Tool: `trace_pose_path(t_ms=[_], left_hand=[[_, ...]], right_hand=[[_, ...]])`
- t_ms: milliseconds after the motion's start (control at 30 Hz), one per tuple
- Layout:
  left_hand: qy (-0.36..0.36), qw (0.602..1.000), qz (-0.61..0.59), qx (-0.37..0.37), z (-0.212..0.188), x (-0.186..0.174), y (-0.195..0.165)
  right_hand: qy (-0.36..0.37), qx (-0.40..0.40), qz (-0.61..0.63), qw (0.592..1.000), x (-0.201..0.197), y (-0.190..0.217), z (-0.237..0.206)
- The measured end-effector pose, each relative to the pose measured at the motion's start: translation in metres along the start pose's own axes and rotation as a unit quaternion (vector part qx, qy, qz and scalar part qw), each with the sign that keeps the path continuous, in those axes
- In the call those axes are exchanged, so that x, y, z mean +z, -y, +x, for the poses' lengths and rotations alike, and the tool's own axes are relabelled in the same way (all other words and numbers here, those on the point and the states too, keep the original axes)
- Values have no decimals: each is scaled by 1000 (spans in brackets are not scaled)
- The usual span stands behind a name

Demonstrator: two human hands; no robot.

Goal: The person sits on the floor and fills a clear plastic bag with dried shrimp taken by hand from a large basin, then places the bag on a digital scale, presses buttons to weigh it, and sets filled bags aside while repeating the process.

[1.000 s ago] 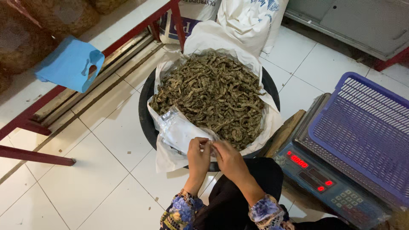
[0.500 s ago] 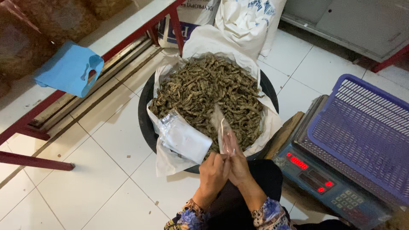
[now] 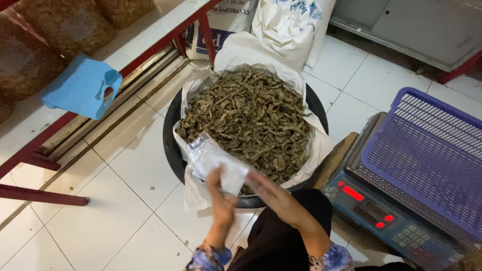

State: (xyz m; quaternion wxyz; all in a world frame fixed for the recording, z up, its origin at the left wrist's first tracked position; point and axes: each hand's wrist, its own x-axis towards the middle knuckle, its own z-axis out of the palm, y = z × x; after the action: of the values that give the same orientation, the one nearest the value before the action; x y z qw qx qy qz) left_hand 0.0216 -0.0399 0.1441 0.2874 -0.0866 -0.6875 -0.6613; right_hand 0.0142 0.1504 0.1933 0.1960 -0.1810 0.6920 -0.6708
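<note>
A black round basin (image 3: 173, 150) lined with a white sack holds a heap of dried brownish-green strips (image 3: 251, 120). A stack of clear plastic bags (image 3: 208, 158) lies on the basin's near rim. My left hand (image 3: 221, 198) grips the near edge of the plastic bags, fingers closed on it. My right hand (image 3: 278, 198) is just to the right, fingers spread and blurred, by the same plastic; whether it holds anything is unclear.
A digital scale (image 3: 381, 216) with red digits stands at the right, a blue plastic basket (image 3: 432, 155) on it. White sacks (image 3: 291, 25) stand behind the basin. A blue folded cloth (image 3: 83, 88) lies on a red-framed bench (image 3: 45, 150) at the left. White tiled floor.
A second ago both hands pinched something small near the basin's rim. Half a second ago they held a clear bag upright. Now they are apart, the left down on the bag stack.
</note>
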Motion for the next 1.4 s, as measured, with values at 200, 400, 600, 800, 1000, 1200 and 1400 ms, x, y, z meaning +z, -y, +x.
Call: trace_pose_path(t_ms=[200,400,600,800,1000,1200,1400], left_hand=[[-46,946,-267,-177,19,-7,45],[-35,929,-304,-209,-21,13,47],[-57,860,-423,-282,-6,4,38],[-59,754,-546,-360,1,-1,14],[-4,800,-512,-312,-4,1,-2],[48,827,-475,-298,-7,21,2],[49,839,-462,-284,-19,35,16]], right_hand=[[54,-79,-166,981,25,18,-21],[0,-77,-255,964,37,17,-21],[6,-174,-299,938,39,13,-35],[45,-145,-208,966,36,16,-43],[-20,-118,-127,985,35,14,-50],[8,-190,-302,934,28,22,-47],[23,-120,-325,938,28,21,-23]])
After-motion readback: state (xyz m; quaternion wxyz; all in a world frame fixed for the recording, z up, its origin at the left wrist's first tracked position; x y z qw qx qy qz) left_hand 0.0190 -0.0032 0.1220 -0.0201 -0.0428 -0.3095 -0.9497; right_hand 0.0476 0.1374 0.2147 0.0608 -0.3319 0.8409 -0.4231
